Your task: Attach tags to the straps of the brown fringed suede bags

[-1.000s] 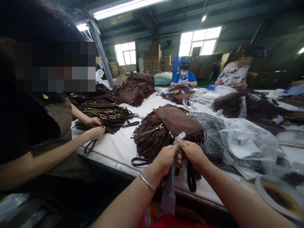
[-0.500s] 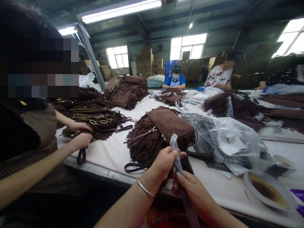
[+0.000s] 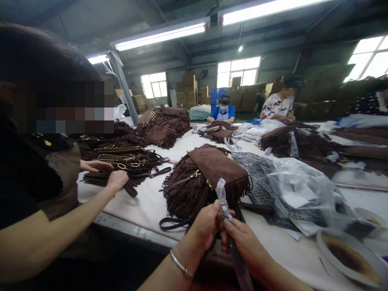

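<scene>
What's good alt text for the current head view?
Left hand and right hand hold a dark strap with plastic at its upper end, near a brown fringed bag on a white table. At left, a co-worker handles brown bags.

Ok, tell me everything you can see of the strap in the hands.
The strap is dark brown, flat and narrow, leather-like. Crinkled, translucent plastic wraps its upper end. It slants from upper left down to the picture's bottom edge, gripped by the left hand and, slightly lower, the right hand. The tip overlaps the fringed bag in view; contact is unclear.
</scene>
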`<move>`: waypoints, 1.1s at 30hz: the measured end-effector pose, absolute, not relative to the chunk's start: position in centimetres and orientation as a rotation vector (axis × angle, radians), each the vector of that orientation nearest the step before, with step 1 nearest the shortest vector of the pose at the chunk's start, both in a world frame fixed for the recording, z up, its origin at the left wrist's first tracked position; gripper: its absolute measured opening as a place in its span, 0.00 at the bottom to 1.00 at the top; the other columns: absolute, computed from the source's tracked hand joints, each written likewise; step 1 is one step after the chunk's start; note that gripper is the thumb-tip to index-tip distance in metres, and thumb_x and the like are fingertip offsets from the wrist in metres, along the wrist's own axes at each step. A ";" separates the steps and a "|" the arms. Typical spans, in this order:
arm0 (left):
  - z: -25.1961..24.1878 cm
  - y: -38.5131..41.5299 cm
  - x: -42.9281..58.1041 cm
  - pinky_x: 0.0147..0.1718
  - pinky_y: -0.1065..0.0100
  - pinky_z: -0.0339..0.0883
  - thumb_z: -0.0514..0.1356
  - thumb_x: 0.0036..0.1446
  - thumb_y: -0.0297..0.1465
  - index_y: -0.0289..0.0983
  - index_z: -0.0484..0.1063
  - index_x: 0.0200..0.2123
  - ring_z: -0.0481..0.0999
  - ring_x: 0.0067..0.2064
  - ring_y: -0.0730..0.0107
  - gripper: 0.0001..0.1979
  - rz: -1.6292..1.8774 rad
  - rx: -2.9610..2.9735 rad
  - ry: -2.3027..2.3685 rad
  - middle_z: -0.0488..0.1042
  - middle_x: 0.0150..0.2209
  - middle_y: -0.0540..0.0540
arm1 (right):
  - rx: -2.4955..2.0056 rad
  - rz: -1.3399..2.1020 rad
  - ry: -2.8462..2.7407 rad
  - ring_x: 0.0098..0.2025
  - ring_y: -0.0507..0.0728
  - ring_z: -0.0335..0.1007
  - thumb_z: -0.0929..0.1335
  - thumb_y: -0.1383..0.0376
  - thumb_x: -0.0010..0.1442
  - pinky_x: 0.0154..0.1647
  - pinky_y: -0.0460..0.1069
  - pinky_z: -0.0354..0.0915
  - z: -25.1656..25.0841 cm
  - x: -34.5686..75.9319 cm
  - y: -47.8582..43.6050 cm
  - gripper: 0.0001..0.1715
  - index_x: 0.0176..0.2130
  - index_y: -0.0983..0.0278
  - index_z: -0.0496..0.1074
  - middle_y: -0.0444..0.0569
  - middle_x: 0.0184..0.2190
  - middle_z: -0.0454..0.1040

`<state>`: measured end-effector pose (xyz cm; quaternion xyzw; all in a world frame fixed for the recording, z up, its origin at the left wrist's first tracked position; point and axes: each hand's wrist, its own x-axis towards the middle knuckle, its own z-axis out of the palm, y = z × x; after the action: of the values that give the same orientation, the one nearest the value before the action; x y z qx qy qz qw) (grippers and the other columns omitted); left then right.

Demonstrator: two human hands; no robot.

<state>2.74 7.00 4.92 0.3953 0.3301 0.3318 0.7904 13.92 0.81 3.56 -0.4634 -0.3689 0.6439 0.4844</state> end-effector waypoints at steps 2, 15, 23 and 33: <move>5.2 7.5 2.8 0.22 0.70 0.66 0.56 0.56 0.52 0.31 0.71 0.37 0.73 0.22 0.70 0.27 0.860 0.902 0.787 0.76 0.28 0.42 | -1.130 1.583 -0.902 0.18 0.51 0.66 0.68 0.43 0.54 0.21 0.45 0.59 3.5 13.9 0.8 0.27 0.32 0.64 0.67 0.40 0.18 0.69; 7.1 9.9 3.0 0.32 0.69 0.58 0.56 0.60 0.35 0.37 0.68 0.22 0.67 0.28 0.71 0.15 1.353 1.919 1.383 0.70 0.24 0.49 | -1.221 1.598 -0.951 0.17 0.52 0.68 0.67 0.39 0.52 0.19 0.45 0.58 3.1 13.9 0.2 0.31 0.34 0.64 0.67 0.43 0.19 0.73; 6.1 9.8 3.8 0.32 0.69 0.63 0.54 0.61 0.41 0.36 0.70 0.29 0.70 0.30 0.70 0.16 1.323 1.447 1.274 0.72 0.27 0.48 | -1.241 1.616 -0.917 0.18 0.53 0.70 0.67 0.39 0.52 0.19 0.45 0.61 2.8 13.6 -0.5 0.32 0.36 0.65 0.68 0.45 0.21 0.74; 5.3 4.7 2.2 0.29 0.70 0.63 0.59 0.56 0.43 0.33 0.72 0.30 0.70 0.27 0.71 0.18 0.904 1.209 1.064 0.73 0.27 0.46 | -1.370 1.303 -1.433 0.24 0.55 0.70 0.64 0.41 0.58 0.23 0.46 0.61 2.6 14.4 0.4 0.31 0.25 0.65 0.70 0.47 0.21 0.74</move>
<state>2.20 4.68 5.34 0.5221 0.4596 0.3904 0.6032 14.42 0.45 2.60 -0.5354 -0.5598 0.5092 0.3750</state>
